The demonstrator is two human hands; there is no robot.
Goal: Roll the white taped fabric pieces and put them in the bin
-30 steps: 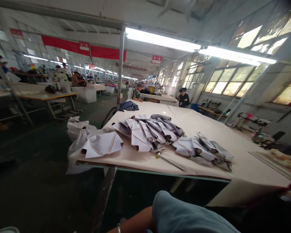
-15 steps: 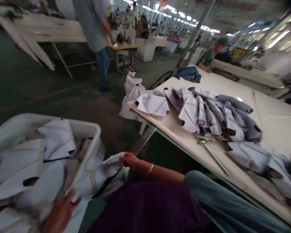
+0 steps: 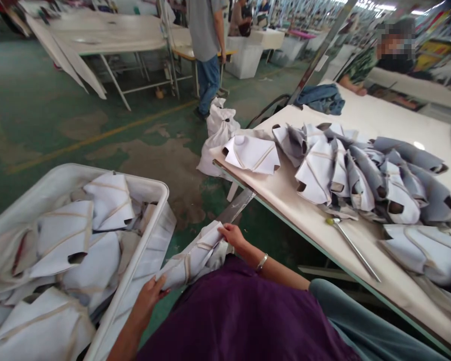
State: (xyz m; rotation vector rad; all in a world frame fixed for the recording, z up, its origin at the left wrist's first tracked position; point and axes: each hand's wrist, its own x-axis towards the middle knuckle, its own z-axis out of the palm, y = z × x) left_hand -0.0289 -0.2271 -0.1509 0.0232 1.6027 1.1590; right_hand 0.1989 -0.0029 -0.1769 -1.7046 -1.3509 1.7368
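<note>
Between my hands hangs a white sewn fabric piece (image 3: 195, 258) with tan tape along its seams, held over the floor just right of the bin. My left hand (image 3: 150, 297) is closed on its near left end, thumb on top. Fingers of my right hand (image 3: 233, 236) pinch its far right end; a bracelet is on that wrist. The underside of the piece is hidden, and its lower part hangs against my purple top. Similar white pieces (image 3: 65, 235) with dark cut-outs lie heaped in the white plastic bin (image 3: 164, 200) on my left.
The table (image 3: 261, 188) on my right bears a pile of such pieces (image 3: 357, 175), one flat piece (image 3: 252, 154) at its corner, a metal rod (image 3: 357, 250) and blue denim (image 3: 319, 99). A white sack (image 3: 218, 140) stands by the corner. One person stands beyond; another sits across.
My left hand has moved from the bin's edge to the right and closed on the near end of the piece. The view has shifted; the standing person's arm has lowered.
</note>
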